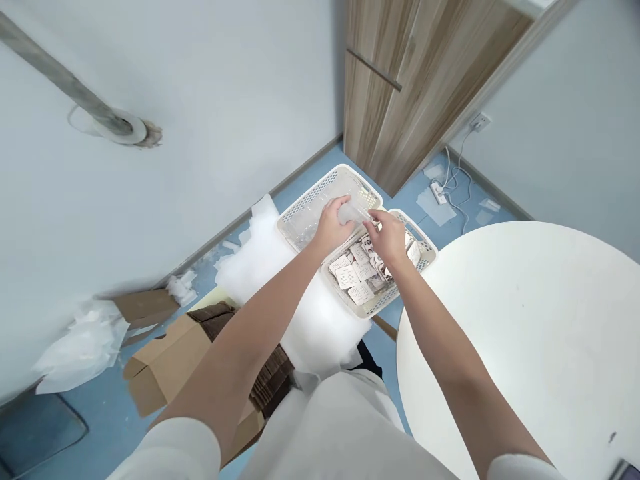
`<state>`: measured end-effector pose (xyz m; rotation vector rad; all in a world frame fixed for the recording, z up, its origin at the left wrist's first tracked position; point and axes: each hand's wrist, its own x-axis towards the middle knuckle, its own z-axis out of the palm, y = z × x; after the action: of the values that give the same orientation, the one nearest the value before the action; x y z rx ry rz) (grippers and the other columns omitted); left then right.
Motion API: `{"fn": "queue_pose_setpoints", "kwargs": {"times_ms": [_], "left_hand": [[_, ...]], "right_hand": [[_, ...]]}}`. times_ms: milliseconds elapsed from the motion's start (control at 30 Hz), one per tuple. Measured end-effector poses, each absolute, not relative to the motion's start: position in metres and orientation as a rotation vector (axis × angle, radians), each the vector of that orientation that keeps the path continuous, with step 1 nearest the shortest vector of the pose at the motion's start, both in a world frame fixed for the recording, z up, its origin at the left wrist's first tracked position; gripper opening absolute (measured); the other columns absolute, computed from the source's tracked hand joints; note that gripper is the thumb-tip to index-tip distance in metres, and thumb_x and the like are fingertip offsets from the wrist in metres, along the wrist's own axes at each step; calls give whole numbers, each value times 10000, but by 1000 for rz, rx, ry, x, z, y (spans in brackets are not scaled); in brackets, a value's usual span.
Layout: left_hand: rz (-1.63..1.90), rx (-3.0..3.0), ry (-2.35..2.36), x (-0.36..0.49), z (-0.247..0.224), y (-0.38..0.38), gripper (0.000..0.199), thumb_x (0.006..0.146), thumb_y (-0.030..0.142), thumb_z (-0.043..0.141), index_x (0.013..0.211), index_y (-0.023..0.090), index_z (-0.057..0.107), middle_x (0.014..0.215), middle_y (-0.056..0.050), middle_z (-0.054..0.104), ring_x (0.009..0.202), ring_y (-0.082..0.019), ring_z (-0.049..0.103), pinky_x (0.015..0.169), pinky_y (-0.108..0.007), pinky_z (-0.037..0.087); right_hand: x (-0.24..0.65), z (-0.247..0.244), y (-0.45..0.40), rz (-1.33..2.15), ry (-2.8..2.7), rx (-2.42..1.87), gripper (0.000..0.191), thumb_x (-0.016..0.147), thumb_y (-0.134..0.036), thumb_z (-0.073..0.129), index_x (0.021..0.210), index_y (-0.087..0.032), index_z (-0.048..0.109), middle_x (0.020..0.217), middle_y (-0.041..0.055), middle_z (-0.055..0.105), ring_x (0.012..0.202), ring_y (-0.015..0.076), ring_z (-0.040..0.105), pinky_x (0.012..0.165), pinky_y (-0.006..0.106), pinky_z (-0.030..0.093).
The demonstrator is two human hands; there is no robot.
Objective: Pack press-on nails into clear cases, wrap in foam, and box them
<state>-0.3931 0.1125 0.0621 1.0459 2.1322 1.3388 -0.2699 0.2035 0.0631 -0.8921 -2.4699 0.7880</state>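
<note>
My left hand (333,225) is wrapped round a translucent plastic piece (353,211), whose exact kind I cannot make out. Thumb and fingers of my right hand (389,239) pinch at its right end. Both hands are over two white perforated plastic baskets set side by side. Beneath my left hand, the farther basket (299,200) contains clear plastic items. Many small printed white cards with rounded corners (347,277) fill the nearer basket (425,241), under my right hand.
White foam sheeting (320,320) lies beneath and beside the baskets. Cardboard boxes (173,357) and plastic bags (85,347) are on the blue floor at left. A round white table (520,333) stands at right. Behind are a wooden cabinet (395,87) and a power strip (439,193).
</note>
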Motion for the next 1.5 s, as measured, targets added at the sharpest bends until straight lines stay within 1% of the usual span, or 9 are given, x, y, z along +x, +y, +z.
{"fn": "queue_pose_setpoints", "kwargs": {"times_ms": [200,433,633,733,867,967,1133,1267,1500], "left_hand": [[1478,1099,2074,-360,92,50,460,636,108,574,1086,180,507,1077,-65,540,1008,-187,519,900,-364,381],[1571,781,1773,-298,108,-41,589,635,255,677,1167,169,440,1075,-88,508,820,-131,572,749,-292,452],[1404,597,1440,-239,109,-104,368,644,323,688,929,127,562,746,-28,603,705,-127,593,757,-310,457],[1340,593,1392,-216,111,-117,310,623,333,707,824,129,587,718,-31,625,701,-126,596,753,-294,454],[1250,504,1273,-189,116,-115,317,630,362,699,835,148,586,786,-36,643,744,-134,614,743,-293,465],[1237,481,1244,-168,119,-104,339,599,336,727,839,147,580,724,-12,633,663,-113,609,747,-304,473],[1106,665,1229,-129,118,-76,309,604,320,719,825,138,603,677,-4,615,591,-99,570,680,-288,481],[1006,841,1216,-90,117,-50,304,593,332,723,799,132,623,620,1,589,551,-97,532,595,-267,469],[884,1054,1159,-11,124,-7,337,666,360,666,929,152,636,766,-38,632,724,-135,578,734,-294,457]], "right_hand": [[-227,106,141,1043,-2228,-865,315,802,-391,485,1014,-190,603,953,69,656,850,195,586,770,340,446],[-162,129,61,1559,-1867,-933,368,733,-442,569,986,-176,587,805,49,652,716,166,599,696,330,476],[-95,128,0,1666,-1587,-1035,359,706,-447,600,965,-200,566,856,50,636,749,168,594,706,337,482],[-67,129,-18,1646,-1510,-1081,335,700,-448,607,926,-205,560,823,41,633,715,160,589,687,328,478],[-32,133,-30,1606,-1435,-1154,328,690,-452,618,892,-200,562,806,38,633,684,155,591,682,327,469],[-3,134,-33,1575,-1334,-1222,329,690,-456,616,885,-197,560,796,32,630,682,152,595,704,338,465],[57,134,-31,1437,-1259,-1355,325,739,-505,525,802,-194,597,921,54,618,864,175,572,796,361,446],[110,136,-22,1535,-1231,-1332,354,707,-490,573,921,-208,579,1002,60,597,830,165,588,756,356,467],[186,132,-1,1624,-1215,-1314,434,663,-385,646,1045,-218,523,725,-18,575,672,140,602,663,316,466]]}}
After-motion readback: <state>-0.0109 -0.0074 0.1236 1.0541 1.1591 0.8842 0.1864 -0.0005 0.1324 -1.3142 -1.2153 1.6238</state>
